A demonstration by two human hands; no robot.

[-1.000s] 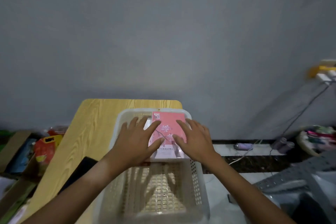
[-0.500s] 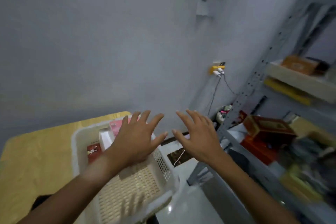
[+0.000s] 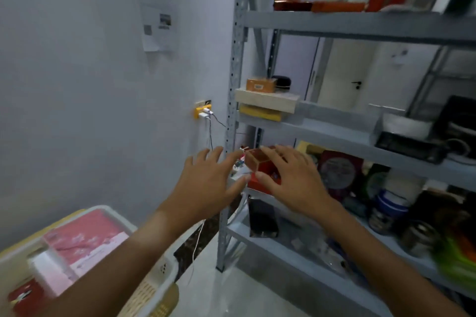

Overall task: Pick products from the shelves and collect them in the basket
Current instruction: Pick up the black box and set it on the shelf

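Both my hands are stretched out toward the grey metal shelf rack (image 3: 233, 90), fingers spread and holding nothing. My left hand (image 3: 206, 183) hovers just left of the rack's upright. My right hand (image 3: 291, 177) hangs in front of a brown-and-red box (image 3: 257, 162) on the third shelf, its fingertips close to the box; I cannot tell whether they touch it. The white basket (image 3: 154, 280) sits at the lower left on the wooden table. A pink packet (image 3: 85, 237) and a small red box (image 3: 25, 298) lie inside it.
Shelves carry an orange box (image 3: 260, 84), a beige flat box (image 3: 266, 100), a yellow pack (image 3: 260, 112), jars and tins (image 3: 389, 211) and a dark pouch (image 3: 262, 219). A yellow wall socket (image 3: 202, 112) with dangling cables sits left of the rack.
My view swung right from the basket to the shelf rack. Both hands left the pink packet in the basket and moved toward the third shelf.
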